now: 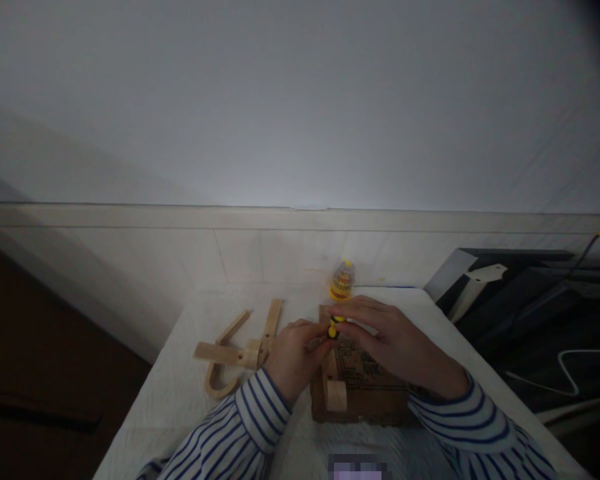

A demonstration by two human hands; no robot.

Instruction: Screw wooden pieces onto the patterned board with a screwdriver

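My left hand [300, 353] and my right hand [383, 337] meet above a dark wooden box [365, 407] with a black line pattern on its top. Between their fingertips is a small yellow-and-black piece [333, 329]. Its shape is partly covered by the fingers, so its exact kind cannot be made out. The left fingers pinch it from the left, while the right thumb and fingers close on it from the right. A pale wooden part [336, 395] rests on the left side of the box, below the hands.
Left of my hands lie several pale wooden pieces, among them a flat strip [217, 354] with holes and a curved hook-like piece [210, 383]. A clear cone-shaped container [342, 280] with a yellow base stands near the wall. Dark panels [515, 300] lean right of the white-covered table [155, 413].
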